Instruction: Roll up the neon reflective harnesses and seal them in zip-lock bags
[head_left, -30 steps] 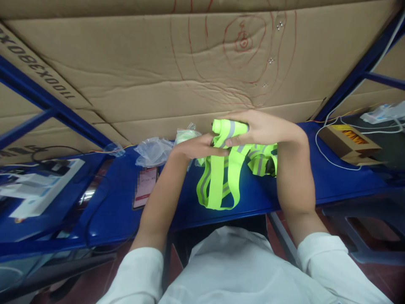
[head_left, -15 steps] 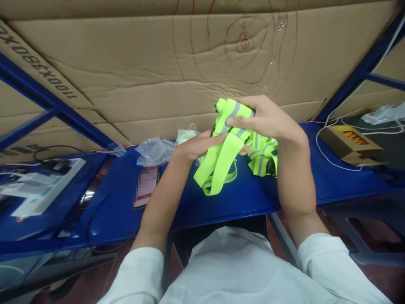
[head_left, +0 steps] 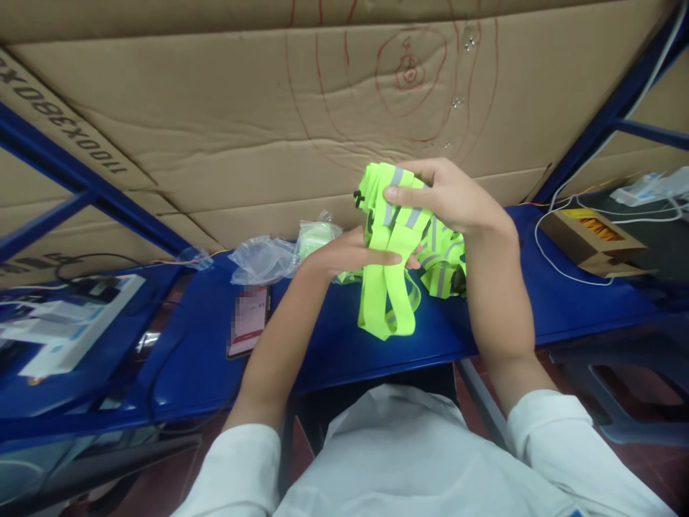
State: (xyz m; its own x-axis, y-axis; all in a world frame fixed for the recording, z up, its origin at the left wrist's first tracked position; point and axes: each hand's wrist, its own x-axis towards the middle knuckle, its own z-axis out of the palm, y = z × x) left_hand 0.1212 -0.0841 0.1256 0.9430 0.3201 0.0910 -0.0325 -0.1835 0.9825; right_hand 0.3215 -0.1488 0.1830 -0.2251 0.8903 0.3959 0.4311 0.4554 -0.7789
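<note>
My right hand (head_left: 449,197) is closed over the top of a folded bundle of neon-yellow reflective vest straps (head_left: 388,266), held above the blue table (head_left: 334,345). Grey reflective bands run along the straps, and loose loops hang down to the table. My left hand (head_left: 349,255) lies under the bundle with its fingers stretched out against the straps. A second heap of the same yellow strapping (head_left: 444,262) rests on the table behind my right wrist.
Crumpled clear plastic bags (head_left: 263,258) and a phone (head_left: 248,319) lie left of my hands. White boxes (head_left: 64,327) sit far left, an open cardboard box (head_left: 592,240) with white cables far right. Cardboard sheets (head_left: 242,122) on a blue frame wall the back.
My right hand has lifted the bundle higher and turned it upright, so the hanging loops have been drawn up and gathered shorter. My left hand has stayed beneath it.
</note>
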